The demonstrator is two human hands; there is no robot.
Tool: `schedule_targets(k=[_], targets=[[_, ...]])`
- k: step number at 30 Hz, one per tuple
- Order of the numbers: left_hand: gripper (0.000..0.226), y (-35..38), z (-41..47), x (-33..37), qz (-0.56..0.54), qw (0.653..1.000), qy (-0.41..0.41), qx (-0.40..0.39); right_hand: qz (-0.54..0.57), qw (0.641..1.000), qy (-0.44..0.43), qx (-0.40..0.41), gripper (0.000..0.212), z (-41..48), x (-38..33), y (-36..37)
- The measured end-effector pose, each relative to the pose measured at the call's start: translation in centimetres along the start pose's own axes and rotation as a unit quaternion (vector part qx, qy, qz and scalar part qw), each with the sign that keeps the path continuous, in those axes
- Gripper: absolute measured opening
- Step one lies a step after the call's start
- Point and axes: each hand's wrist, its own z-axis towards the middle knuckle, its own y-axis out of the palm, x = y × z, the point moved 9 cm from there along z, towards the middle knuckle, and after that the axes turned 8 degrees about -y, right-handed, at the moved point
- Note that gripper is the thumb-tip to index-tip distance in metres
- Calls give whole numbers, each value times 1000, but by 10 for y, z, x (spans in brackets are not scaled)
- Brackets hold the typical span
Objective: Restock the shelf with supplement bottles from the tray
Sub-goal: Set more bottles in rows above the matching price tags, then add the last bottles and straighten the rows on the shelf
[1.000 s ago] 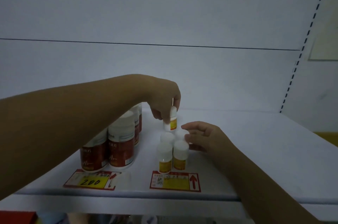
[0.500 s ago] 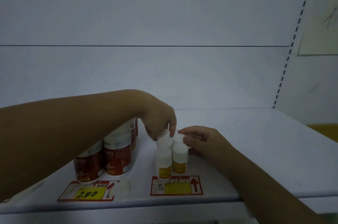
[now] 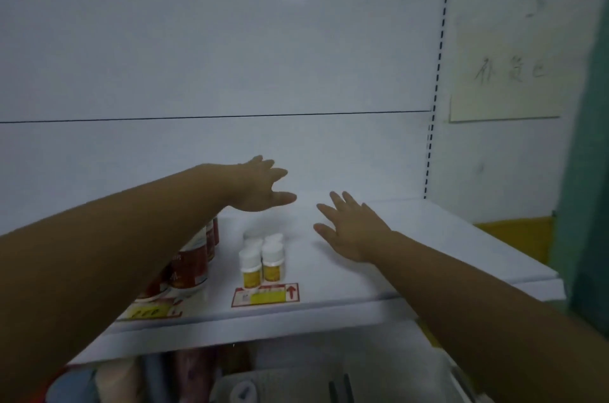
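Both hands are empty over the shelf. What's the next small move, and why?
Probably withdraw both to fetch another bottle: left hand and right hand are open, holding nothing; the small white bottles stand upright, with bare shelf to their right.

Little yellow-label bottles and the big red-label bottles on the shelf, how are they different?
The red-label bottles are taller and wider than the yellow-label bottles. The red-label bottles have dark red labels; the yellow-label bottles have yellow ones. The left arm covers part of the red-label bottles, not the yellow-label bottles. Both kinds stand upright on the shelf.
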Motion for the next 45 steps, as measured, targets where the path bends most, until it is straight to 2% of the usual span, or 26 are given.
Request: schedule_targets(k=[7,10,12,15,17,23,27,31,36,39,42,45], targets=[[69,16,-72,48,-118,993,-5,17,29,997,-56,42,57,-91,-17,-27],[46,22,-112,68,-151,988,6,40,84,980,-109,142,43,-141,-37,-39],[33,45,-135,85,-123,992,24,-4,98,969,-165,156,31,-173,-56,-30],[28,91,-161,97,-83,992,25,-96,71,970,-214,88,34,-205,-76,14],[28,117,-172,97,-100,985,9,-143,82,973,-212,49,35,-215,-76,44],[40,189,-179,81,-151,965,-30,-213,160,978,-129,-47,17,-215,-44,128],[32,243,-168,65,-209,947,-48,-239,206,973,-67,-82,25,-196,-26,178],[29,291,-142,42,-246,938,-95,-226,226,968,-21,-111,26,-168,-19,227],[27,349,-98,17,-331,907,-127,-228,255,956,42,-140,23,-126,-18,281],[33,392,-81,11,-321,898,-162,-253,271,944,69,-172,28,-108,-24,314],[33,424,-72,19,-319,890,-178,-275,241,941,79,-222,35,-96,-36,344],[21,419,-59,7,-337,907,-206,-144,241,918,77,-306,46,-89,-57,368]])
